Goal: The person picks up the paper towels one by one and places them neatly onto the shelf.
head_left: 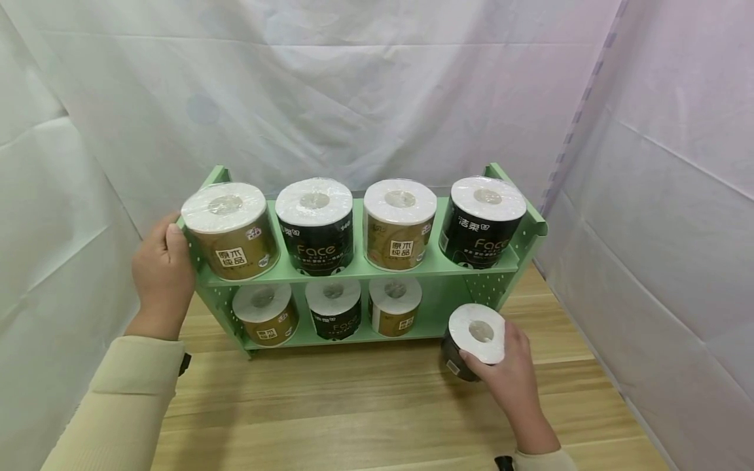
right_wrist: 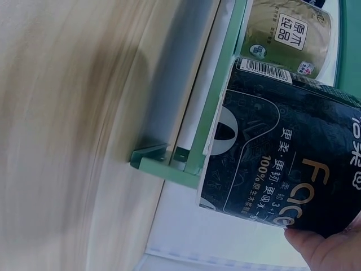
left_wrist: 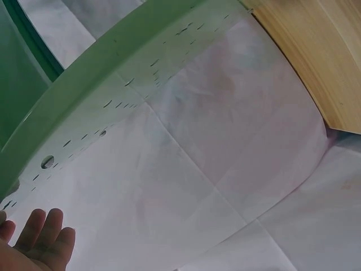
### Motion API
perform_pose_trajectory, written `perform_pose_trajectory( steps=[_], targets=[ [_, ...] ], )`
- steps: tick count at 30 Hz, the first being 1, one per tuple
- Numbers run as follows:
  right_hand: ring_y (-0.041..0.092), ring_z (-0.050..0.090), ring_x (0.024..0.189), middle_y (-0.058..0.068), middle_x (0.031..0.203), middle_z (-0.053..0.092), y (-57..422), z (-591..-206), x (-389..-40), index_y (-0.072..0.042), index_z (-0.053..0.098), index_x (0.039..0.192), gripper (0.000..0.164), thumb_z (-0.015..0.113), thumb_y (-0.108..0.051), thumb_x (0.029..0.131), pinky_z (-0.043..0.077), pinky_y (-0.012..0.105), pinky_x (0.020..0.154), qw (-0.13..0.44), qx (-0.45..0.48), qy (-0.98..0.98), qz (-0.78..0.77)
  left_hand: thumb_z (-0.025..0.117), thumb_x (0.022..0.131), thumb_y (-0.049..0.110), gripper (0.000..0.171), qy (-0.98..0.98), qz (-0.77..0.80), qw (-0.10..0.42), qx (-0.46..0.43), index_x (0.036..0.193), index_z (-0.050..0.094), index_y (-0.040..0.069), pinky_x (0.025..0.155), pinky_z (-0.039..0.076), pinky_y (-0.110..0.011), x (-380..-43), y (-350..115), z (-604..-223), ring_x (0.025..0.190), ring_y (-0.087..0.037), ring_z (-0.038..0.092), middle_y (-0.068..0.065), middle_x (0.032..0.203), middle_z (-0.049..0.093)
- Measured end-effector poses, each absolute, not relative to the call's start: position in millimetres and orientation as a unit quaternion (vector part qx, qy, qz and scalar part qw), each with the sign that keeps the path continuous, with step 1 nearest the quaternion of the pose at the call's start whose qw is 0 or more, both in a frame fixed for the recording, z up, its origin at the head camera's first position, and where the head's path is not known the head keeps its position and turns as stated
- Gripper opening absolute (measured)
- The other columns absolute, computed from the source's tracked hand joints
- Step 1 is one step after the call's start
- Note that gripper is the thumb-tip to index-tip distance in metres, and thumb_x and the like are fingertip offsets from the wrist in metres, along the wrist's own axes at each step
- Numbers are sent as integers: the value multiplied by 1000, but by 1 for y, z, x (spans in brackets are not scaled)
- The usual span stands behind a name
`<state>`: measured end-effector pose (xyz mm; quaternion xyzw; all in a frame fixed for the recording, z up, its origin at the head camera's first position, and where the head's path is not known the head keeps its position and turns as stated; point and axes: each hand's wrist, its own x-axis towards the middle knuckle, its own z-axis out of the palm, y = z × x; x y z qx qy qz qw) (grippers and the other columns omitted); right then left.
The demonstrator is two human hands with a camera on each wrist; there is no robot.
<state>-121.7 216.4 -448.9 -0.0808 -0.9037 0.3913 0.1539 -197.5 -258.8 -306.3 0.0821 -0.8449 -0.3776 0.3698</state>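
Observation:
My right hand (head_left: 511, 366) grips a black-wrapped toilet paper roll (head_left: 471, 340), thumb on the near side. This roll is tilted, just in front of the right end of the green two-tier shelf (head_left: 353, 278). In the right wrist view, the thumb presses the black wrapper (right_wrist: 265, 152) near its top end. My left hand (head_left: 165, 268) is against the shelf's left side panel, by a gold roll (head_left: 235, 245). In the left wrist view, the left fingers (left_wrist: 48, 237) are loosely extended beside the perforated panel (left_wrist: 113, 84).
The upper tier also bears a black roll (head_left: 318, 239), a gold roll (head_left: 397, 235) and another black roll (head_left: 480, 232). Below stand a gold roll (head_left: 271, 324), a black roll (head_left: 336, 317) and another gold roll (head_left: 397, 317). White cloth (head_left: 330, 98) surrounds the wooden table (head_left: 330, 412).

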Motion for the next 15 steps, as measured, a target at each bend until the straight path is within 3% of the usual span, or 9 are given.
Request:
perform_pose_trajectory(
  steps=[15],
  targets=[
    [36, 43, 118, 22, 138, 37, 206, -444, -135, -4, 35, 145, 95, 85, -28, 67, 41, 57, 92, 161, -69, -899, 400, 31, 99, 27, 46, -845, -376, 372, 83, 127, 61, 5, 95, 40, -58, -199, -260, -307, 112, -40, 56, -20, 124, 62]
  ],
)
